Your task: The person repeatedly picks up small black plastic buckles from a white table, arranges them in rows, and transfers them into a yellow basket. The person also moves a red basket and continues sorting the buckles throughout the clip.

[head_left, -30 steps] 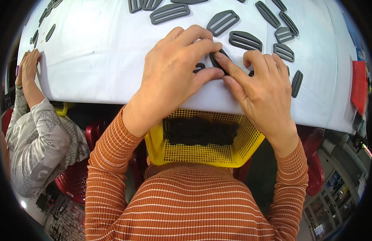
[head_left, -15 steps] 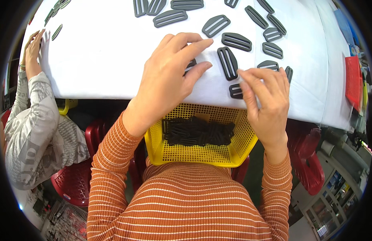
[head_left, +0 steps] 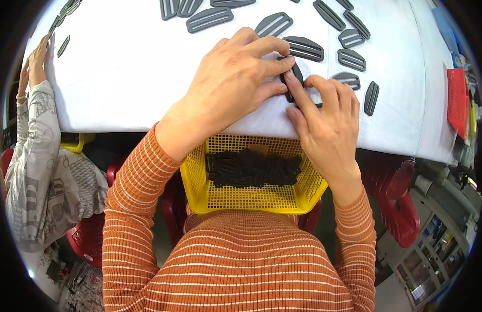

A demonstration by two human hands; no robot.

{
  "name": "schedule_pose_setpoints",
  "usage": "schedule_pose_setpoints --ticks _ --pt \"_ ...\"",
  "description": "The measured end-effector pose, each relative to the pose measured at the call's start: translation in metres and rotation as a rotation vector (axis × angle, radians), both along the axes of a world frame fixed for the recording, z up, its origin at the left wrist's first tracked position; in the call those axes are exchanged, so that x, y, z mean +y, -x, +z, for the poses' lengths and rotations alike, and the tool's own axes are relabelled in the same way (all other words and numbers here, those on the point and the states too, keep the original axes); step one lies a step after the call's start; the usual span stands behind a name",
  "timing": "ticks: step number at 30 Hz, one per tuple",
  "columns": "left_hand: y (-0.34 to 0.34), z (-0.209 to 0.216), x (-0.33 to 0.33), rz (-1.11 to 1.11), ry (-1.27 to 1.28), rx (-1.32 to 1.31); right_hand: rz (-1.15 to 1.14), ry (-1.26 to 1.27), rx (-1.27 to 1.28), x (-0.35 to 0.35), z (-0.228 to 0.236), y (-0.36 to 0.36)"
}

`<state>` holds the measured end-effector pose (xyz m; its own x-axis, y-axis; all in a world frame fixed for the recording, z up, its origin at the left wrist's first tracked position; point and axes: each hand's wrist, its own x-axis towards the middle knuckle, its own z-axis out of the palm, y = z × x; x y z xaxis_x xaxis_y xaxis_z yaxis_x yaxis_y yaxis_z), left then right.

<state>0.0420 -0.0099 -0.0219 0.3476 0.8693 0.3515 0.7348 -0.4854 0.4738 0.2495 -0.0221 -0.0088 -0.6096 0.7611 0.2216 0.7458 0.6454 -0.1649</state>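
Black plastic strap slide buckles with two long slots lie on the white table. Between my hands is one slide buckle (head_left: 297, 69), standing lengthwise toward me and partly hidden by fingers. My left hand (head_left: 228, 83) closes on its left side, fingertips at the top and thumb lower down. My right hand (head_left: 329, 119) has its index fingertip on the same buckle, with the thumb apart below and the other fingers loosely bent. A bit of another dark piece (head_left: 318, 105) shows beneath the right fingers. Just beyond lies a further slide buckle (head_left: 305, 48).
A yellow mesh basket (head_left: 251, 200) holding many black pieces sits below the table edge, against my body. More buckles (head_left: 210, 20) spread across the far table. At left, another person's hand (head_left: 38, 54) rests near similar pieces. A red basket (head_left: 456, 99) stands at right.
Both hands have come together at the buckle: the left moved right, the right moved left with its index finger onto it. The view has shifted slightly.
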Motion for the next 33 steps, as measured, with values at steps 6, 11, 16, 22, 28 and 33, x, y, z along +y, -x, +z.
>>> schedule_pose_setpoints --ticks 6,11,16,22,28,33 --pt "-0.001 0.002 0.0 0.037 0.021 0.011 0.014 -0.01 0.0 0.004 0.006 0.003" --pt "0.002 0.004 -0.002 0.011 0.04 -0.078 0.057 0.084 0.148 0.007 0.021 -0.013" --pt "0.027 0.006 0.008 0.26 0.047 -0.251 -0.045 -0.011 0.336 0.044 0.012 -0.012" --pt "0.01 0.007 0.027 0.259 -0.151 -0.027 0.073 -0.236 0.115 0.084 -0.005 0.003" --pt "-0.004 -0.001 0.033 0.267 -0.214 0.272 -0.103 0.083 0.281 0.084 0.004 -0.017" --pt "0.008 0.004 0.026 0.297 -0.001 -0.174 -0.085 0.118 0.242 0.075 0.019 -0.056"
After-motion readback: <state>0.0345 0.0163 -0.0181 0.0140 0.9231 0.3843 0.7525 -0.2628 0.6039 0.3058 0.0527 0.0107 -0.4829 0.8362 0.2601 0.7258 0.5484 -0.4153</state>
